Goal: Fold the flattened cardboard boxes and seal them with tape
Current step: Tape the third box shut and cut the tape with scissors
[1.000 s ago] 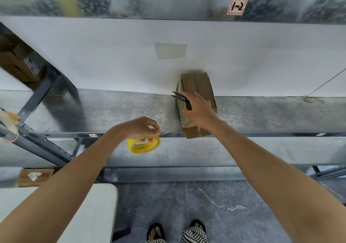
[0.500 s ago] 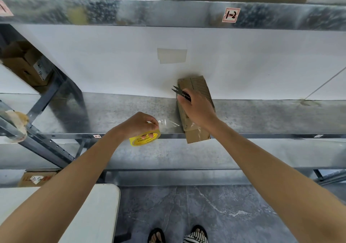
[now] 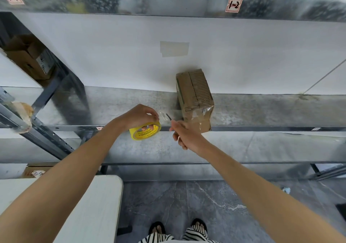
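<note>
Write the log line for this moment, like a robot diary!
step: tape cut | left hand: holds yellow tape roll | right hand: holds snips at clear strip | box: on shelf

striped trousers [image 3: 195, 233], dark sandals [image 3: 156, 227], bare forearms [image 3: 74, 167]

Shelf deck [image 3: 112, 107]: galvanised sheet steel, spangled grey, smooth, dull sheen.
Upper beam [image 3: 168, 1]: same zinc finish, stronger reflections.
Upright [image 3: 50, 136]: dark painted metal, matt.
Back panel [image 3: 112, 55]: white, matt, even; material not determinable.
Patch [image 3: 174, 48] on panel: translucent film, faintly yellowed, low gloss.
Cardboard box [image 3: 192, 91]: brown corrugated board, matt; right half of top ribbed, flutes exposed. Near end wrapped in clear glossy tape, wrinkled, with glare.
Tape roll [image 3: 145, 132]: yellow printed core, glossy plastic film.
Tape strip [image 3: 164, 116] from roll to box: clear, shiny.
Snips [image 3: 169, 117]: dark metal tip, matt.
Beam label [image 3: 231, 4]: paper, matt.
Table [image 3: 89, 205]: white, smooth, satin.
Floor [image 3: 187, 201]: grey white-veined stone, polished.
</note>
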